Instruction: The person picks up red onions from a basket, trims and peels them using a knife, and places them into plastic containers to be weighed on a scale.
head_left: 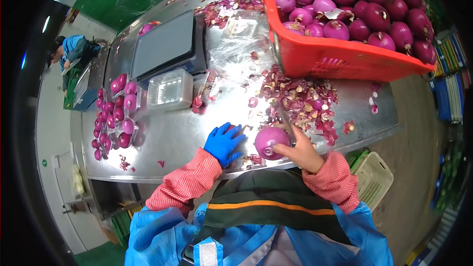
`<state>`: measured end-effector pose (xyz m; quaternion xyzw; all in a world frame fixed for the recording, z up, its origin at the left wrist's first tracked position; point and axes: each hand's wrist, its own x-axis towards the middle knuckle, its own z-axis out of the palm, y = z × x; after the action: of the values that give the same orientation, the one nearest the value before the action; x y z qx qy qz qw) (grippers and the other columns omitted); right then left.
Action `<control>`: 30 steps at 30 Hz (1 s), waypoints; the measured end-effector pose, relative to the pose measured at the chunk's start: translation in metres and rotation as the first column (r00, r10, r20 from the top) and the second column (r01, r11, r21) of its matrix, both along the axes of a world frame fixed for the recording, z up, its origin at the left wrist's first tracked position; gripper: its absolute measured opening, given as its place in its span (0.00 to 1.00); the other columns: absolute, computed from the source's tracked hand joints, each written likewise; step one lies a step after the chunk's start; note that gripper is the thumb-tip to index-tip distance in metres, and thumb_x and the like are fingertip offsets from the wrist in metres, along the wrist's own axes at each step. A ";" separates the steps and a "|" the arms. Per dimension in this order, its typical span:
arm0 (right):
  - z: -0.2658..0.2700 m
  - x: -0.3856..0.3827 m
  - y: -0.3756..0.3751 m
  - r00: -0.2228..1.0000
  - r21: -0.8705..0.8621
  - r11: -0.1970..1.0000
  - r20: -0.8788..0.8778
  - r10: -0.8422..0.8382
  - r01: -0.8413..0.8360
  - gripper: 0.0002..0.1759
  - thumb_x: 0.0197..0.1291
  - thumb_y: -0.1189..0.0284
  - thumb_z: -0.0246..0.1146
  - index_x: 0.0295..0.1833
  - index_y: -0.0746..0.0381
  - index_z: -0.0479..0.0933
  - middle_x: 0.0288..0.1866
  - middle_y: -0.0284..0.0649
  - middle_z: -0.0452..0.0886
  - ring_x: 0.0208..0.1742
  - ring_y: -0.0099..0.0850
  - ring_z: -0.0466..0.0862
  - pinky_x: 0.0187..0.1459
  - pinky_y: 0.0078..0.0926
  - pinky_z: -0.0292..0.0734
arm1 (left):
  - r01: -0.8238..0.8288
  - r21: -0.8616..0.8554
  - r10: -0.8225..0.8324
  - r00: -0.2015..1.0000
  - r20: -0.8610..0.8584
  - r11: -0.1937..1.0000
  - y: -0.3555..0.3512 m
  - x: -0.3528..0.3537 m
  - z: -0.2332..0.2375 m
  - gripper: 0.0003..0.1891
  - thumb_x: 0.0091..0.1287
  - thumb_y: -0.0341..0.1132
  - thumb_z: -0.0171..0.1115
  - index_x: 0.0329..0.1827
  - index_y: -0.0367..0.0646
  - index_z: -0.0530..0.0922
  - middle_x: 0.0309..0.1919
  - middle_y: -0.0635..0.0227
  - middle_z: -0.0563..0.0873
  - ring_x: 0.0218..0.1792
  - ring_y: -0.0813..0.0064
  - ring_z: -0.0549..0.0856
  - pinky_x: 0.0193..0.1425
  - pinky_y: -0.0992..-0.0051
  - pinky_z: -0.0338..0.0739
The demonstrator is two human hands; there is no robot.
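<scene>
Produce packing room: scale (164, 44), stacked crates (111, 0), onion trays (114, 113).

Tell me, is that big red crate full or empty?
Full, or nearly so: purple onions are piled up to the near rim of the red crate, covering its floor.

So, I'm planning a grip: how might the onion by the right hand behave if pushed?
The onion is round, so it would probably roll. Its smooth, glossy surface could be slippery. It looks plump, so likely firm.
</scene>
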<state>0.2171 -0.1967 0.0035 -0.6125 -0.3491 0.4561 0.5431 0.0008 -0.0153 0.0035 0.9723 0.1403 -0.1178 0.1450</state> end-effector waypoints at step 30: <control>-0.058 -0.202 0.197 0.793 -0.125 0.804 0.135 0.594 -0.581 0.20 0.64 0.70 0.59 0.61 0.65 0.75 0.41 0.50 0.86 0.38 0.40 0.87 0.40 0.37 0.81 | -0.902 -0.223 0.919 0.390 -0.060 0.369 0.181 -0.310 -0.056 0.16 0.71 0.47 0.62 0.52 0.47 0.83 0.47 0.54 0.87 0.49 0.54 0.87 0.55 0.61 0.80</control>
<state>0.0147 0.0003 -0.0542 -0.5303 -0.5483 0.5622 0.3195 -0.3097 0.1658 -0.0521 0.7147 0.6332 0.0034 0.2972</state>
